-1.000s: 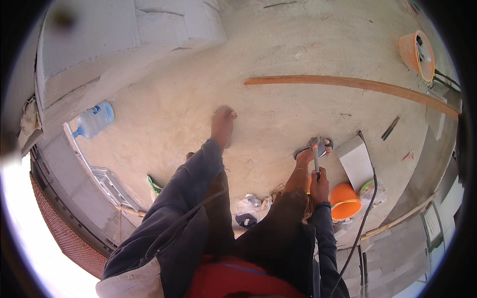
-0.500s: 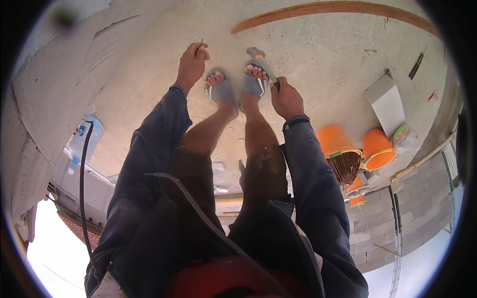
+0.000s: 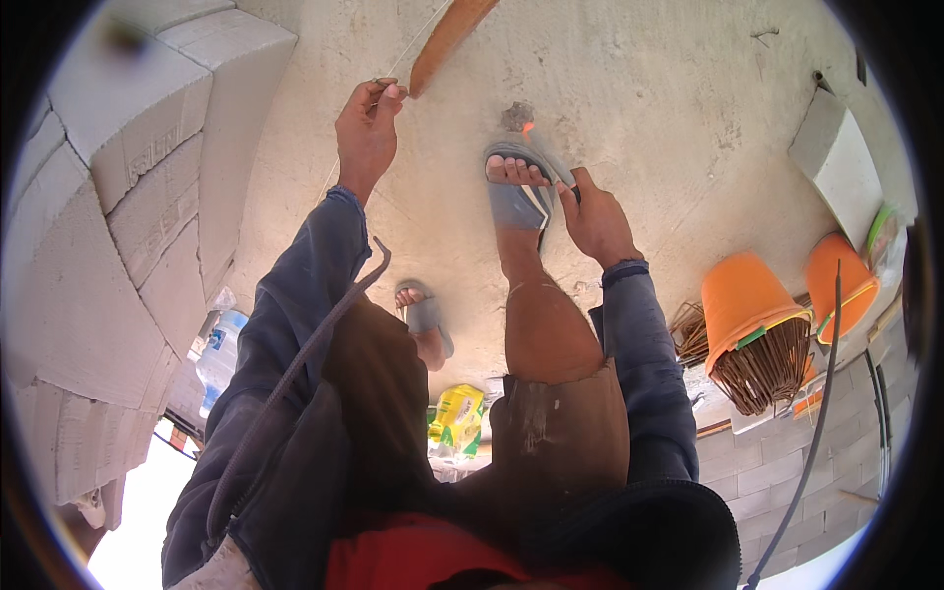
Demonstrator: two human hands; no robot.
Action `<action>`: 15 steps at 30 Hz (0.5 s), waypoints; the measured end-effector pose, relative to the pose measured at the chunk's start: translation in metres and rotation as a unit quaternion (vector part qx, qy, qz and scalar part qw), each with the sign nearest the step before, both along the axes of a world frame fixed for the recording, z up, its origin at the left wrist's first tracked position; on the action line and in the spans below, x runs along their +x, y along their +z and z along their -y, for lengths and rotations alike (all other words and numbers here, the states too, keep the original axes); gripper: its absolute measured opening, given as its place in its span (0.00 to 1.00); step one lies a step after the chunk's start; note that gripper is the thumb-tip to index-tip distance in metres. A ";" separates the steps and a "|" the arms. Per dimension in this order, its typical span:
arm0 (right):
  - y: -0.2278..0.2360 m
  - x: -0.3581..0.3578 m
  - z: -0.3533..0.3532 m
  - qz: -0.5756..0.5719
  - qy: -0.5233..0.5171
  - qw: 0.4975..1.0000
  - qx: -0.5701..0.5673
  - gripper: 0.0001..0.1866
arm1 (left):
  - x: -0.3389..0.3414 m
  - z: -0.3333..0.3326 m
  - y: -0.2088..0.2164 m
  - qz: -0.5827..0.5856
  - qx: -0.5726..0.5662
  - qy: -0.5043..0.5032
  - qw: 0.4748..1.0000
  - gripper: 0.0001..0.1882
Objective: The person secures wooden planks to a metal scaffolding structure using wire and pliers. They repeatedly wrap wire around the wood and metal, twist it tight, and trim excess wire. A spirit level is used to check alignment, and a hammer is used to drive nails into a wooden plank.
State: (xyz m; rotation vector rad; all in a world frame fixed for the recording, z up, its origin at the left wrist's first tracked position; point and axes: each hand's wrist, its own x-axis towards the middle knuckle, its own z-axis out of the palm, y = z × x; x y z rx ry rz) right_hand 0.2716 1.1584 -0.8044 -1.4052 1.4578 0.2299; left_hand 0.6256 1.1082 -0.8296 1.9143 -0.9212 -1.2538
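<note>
My left hand is closed, thumb against fingers, on a small thin dark piece that looks like a nail. A pale string runs up from those fingertips, and more of it shows beside the wrist. My right hand grips a hammer by its handle. The hammer's grey head, with an orange band below it, hangs over the concrete floor just beyond my forward right sandal. Part of the handle passes beside the sandal. My left sandal stands farther back.
A wooden board lies beyond my left hand. Grey blocks are stacked at the left, near a water bottle. At the right are two orange buckets, thin rods and a pale block. A yellow-green bag lies behind me.
My right foot has stepped forward while the left is now behind. The wooden board now appears close to my left hand. Both hands keep their hold.
</note>
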 end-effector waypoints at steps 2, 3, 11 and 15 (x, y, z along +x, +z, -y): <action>-0.011 -0.001 -0.014 0.009 -0.023 1.000 0.000 0.17 | 0.000 -0.002 -0.010 -0.010 -0.017 -0.030 0.999 0.15; -0.012 -0.001 -0.020 0.016 -0.031 0.999 -0.005 0.17 | 0.003 -0.004 -0.013 -0.009 -0.026 -0.041 0.999 0.15; -0.028 0.008 -0.047 0.019 -0.048 0.993 -0.105 0.16 | 0.017 -0.012 -0.033 -0.008 -0.109 -0.076 0.991 0.13; -0.030 0.020 -0.060 0.004 -0.078 0.991 -0.110 0.16 | 0.020 -0.017 -0.037 0.013 -0.119 -0.109 0.987 0.13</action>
